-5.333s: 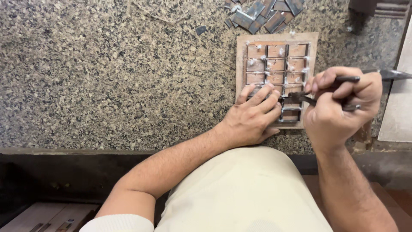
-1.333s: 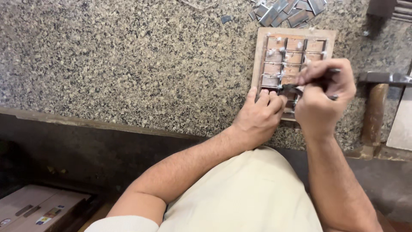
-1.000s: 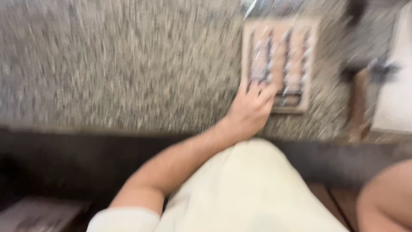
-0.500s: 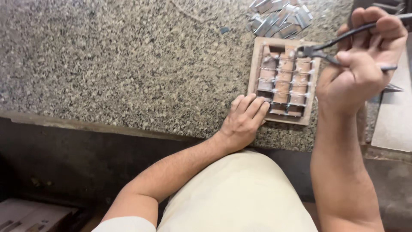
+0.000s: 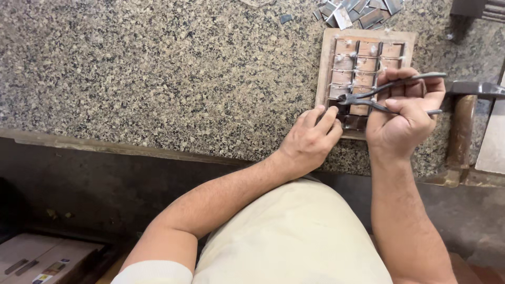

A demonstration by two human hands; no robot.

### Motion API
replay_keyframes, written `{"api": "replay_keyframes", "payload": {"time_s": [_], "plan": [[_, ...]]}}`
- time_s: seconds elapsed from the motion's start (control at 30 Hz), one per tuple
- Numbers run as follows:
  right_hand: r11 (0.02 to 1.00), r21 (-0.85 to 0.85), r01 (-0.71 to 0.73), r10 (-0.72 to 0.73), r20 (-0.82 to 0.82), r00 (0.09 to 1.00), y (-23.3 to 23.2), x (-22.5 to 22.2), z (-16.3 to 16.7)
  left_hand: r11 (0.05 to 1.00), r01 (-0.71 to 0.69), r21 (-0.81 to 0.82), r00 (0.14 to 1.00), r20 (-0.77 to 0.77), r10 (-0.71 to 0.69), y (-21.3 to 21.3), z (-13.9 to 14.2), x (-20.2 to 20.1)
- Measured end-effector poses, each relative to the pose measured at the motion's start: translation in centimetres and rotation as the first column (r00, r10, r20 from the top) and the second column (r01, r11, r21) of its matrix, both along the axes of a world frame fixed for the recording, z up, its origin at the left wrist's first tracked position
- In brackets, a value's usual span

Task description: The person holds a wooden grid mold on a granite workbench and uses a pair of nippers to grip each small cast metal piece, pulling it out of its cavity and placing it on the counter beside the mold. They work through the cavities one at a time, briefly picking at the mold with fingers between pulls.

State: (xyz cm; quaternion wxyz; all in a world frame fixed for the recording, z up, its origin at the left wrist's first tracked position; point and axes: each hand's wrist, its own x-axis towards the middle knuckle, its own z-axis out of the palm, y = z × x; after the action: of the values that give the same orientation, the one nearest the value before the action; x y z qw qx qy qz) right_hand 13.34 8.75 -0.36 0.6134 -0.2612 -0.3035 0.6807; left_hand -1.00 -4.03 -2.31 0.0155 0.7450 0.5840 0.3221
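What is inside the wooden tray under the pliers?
The wooden tray holds rows of small brown tiles with pale bits at the joints. The right hand, pliers and left hand cover its lower rows.

**Bench Layout**

A tray (image 5: 323, 68) lay on the counter (image 5: 158, 79), near its front edge. Loose chips (image 5: 357, 11) lay behind the tray. A hammer (image 5: 463, 126) lay right of the tray. Boxes (image 5: 47, 257) sat below, at far left.
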Motion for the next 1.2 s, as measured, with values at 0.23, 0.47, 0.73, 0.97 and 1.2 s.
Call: {"api": "replay_keyframes", "payload": {"time_s": [0.23,0.47,0.73,0.97,1.2], "plan": [[0.996,0.038,-0.084,0.086,-0.066,0.994,-0.3,0.0,-0.4,1.000,-0.004,0.028,0.999,-0.041,0.005,0.4,0.2,0.1],[0.988,0.105,-0.110,0.110,0.004,0.994,-0.3,-0.5,0.1,0.998,-0.023,0.053,0.999,-0.047,0.026,0.5,0.3,0.2],[0.917,0.336,-0.215,0.055,0.427,0.903,-1.0,-2.9,0.7,0.999,-0.035,0.007,0.997,-0.067,0.035,0.5,0.5,0.4],[0.974,0.194,-0.120,0.086,0.174,0.981,-0.9,-2.3,1.4,0.994,-0.090,0.062,0.991,-0.089,0.096,0.6,0.5,0.5],[0.981,0.172,-0.085,0.030,0.300,0.954,-1.6,-2.7,1.7,0.995,-0.088,0.037,0.995,-0.042,0.089,0.6,0.6,0.2]]}}
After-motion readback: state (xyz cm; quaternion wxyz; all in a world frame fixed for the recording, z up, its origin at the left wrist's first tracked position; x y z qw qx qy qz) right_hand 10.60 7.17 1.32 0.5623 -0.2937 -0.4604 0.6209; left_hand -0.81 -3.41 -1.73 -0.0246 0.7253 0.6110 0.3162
